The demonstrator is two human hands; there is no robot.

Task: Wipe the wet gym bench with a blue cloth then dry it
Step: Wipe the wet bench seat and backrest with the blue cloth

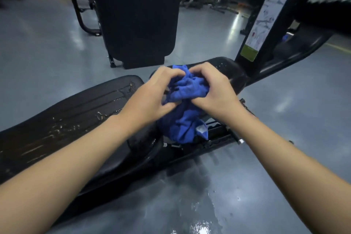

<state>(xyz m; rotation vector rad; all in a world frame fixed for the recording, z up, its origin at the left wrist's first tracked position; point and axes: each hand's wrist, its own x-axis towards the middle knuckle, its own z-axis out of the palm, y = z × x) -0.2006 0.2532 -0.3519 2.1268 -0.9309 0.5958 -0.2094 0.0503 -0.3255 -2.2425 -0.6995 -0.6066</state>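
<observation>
A black padded gym bench (62, 119) runs from the lower left toward the centre, its surface streaked with water drops and puddles. A second wet pad (228, 68) lies beyond my hands. A bunched blue cloth (187, 100) hangs above the gap between the pads. My left hand (157, 93) grips the cloth's left side and my right hand (210, 89) grips its right side. Both hands squeeze the upper part; the lower end dangles free.
Grey glossy floor (284, 110) surrounds the bench, with a wet patch (190, 205) below it. A tall black upright pad (138, 15) stands behind. A black machine frame with a white instruction label (264, 19) rises at the right. The bench's metal adjustment rail (224, 137) shows under the cloth.
</observation>
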